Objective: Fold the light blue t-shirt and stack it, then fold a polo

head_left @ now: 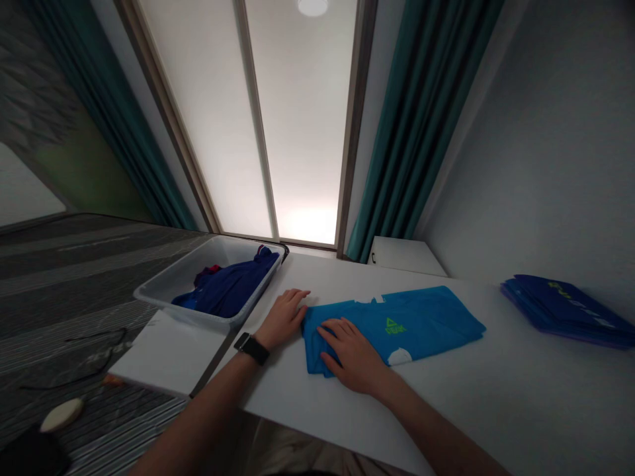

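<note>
On the white table [496, 410], the open right hand [352, 354] presses one blue T-shirt [417, 324], left hand [284, 318] open beside it.

The table [496, 410] has a smooth, matt white top. On it lies the T-shirt [421, 324], a soft, matt blue cloth with a green printed logo [395, 326]. The tub [163, 291] at the table's far left corner is smooth, pale, semi-clear plastic. The stack of shirts [565, 311] at the table's right end is dark blue cloth with a faint sheen.

Right hand [351, 354] flat on folded blue T-shirt [426, 324]; left hand [284, 318] at its edge.
</note>
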A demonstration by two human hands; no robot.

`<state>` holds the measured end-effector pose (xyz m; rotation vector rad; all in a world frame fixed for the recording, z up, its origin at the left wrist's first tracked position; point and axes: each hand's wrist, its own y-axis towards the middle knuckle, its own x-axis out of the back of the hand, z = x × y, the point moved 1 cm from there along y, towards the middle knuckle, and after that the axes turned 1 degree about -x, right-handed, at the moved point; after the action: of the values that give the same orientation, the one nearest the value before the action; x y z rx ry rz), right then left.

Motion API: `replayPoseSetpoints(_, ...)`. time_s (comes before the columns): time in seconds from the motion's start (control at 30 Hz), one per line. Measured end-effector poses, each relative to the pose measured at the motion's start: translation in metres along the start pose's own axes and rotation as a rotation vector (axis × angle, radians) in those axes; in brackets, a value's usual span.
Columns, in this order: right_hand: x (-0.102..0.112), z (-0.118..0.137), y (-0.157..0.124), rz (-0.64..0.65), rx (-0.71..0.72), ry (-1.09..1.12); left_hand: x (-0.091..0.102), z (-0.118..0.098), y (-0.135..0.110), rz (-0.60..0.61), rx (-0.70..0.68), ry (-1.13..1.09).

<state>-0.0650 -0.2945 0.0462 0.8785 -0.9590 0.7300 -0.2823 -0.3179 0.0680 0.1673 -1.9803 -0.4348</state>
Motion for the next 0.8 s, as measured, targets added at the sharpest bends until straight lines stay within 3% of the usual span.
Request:
replayPoseSetpoints(0.23, -0.009, -0.003, -0.005, -0.051, -0.037, -0.047, -0.001, -0.041, -0.044, 0.195, -0.065, 0.155)
replayPoseSetpoints(0.37, -0.008, -0.005, -0.006, -0.057, -0.03, -0.054, -0.006, -0.041, -0.057, 0.269, -0.054, 0.235)
replayPoseSetpoints(0.63, -0.008, -0.01, -0.007, -0.073, -0.014, 0.024, -0.006, -0.04, -0.057, 0.297, -0.036, 0.259)
replayPoseSetpoints(0.8, -0.001, -0.024, 0.008, -0.096, 0.005, 0.058, -0.008, -0.039, -0.058, 0.284, -0.067, 0.255)
